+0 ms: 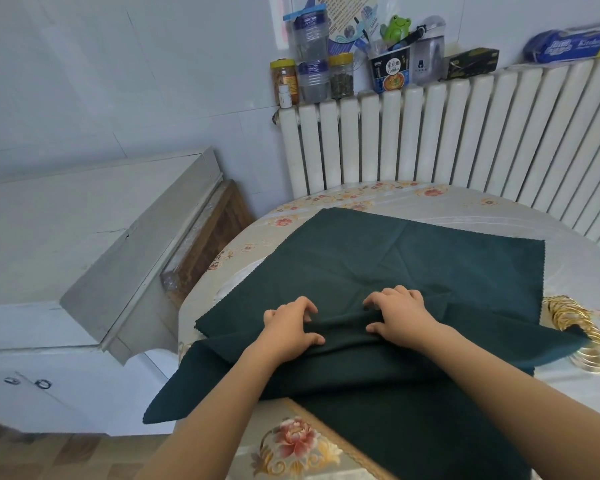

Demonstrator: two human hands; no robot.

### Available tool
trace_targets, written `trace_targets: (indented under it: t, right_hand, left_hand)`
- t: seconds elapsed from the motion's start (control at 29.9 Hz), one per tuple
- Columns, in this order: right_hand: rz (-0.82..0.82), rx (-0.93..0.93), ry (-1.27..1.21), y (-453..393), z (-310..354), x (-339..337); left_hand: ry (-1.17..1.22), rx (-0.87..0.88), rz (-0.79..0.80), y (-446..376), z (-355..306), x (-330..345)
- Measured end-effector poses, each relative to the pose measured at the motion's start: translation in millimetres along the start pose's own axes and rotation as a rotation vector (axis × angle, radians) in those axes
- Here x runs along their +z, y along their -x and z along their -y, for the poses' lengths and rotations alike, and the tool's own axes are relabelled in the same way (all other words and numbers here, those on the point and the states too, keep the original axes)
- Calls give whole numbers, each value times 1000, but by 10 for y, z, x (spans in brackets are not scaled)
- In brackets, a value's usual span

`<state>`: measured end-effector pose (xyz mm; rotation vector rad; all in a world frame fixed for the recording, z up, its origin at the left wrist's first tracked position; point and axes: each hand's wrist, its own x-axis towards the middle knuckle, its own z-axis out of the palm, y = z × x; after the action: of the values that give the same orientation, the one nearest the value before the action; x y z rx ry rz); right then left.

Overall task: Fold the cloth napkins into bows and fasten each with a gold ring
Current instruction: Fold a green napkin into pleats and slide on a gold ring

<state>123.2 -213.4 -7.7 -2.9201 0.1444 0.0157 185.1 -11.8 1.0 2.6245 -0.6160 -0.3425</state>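
A dark green cloth napkin point(413, 258) lies spread on the round table point(378, 199), with more dark green cloth point(378, 382) beneath it hanging over the near edge. My left hand point(290, 327) and my right hand point(400, 315) sit side by side at the napkin's near part, fingers curled, each pinching a raised fold of the cloth between thumb and fingers. A pile of gold rings point(568, 317) lies at the right edge of the napkin, partly under a cloth corner.
A white radiator point(465, 133) stands behind the table, its top lined with jars, bottles and boxes point(343, 74). A white cabinet point(84, 237) stands to the left, and the floral tablecloth hangs over the table's near edge.
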Motion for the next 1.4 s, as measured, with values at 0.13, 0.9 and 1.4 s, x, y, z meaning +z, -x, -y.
trace_targets:
  t: [0.13,0.9,1.4]
  right_hand:
    - [-120,-92,45,77,32,-26]
    - [-45,-267,-20,1014,-188,62]
    - [-469,-262,-13,1109,232,405]
  left_hand:
    - [-177,133,-103,77,-60,-10]
    - [32,361,-137,937,238,420]
    - [-7,284,-228,1063,400,314]
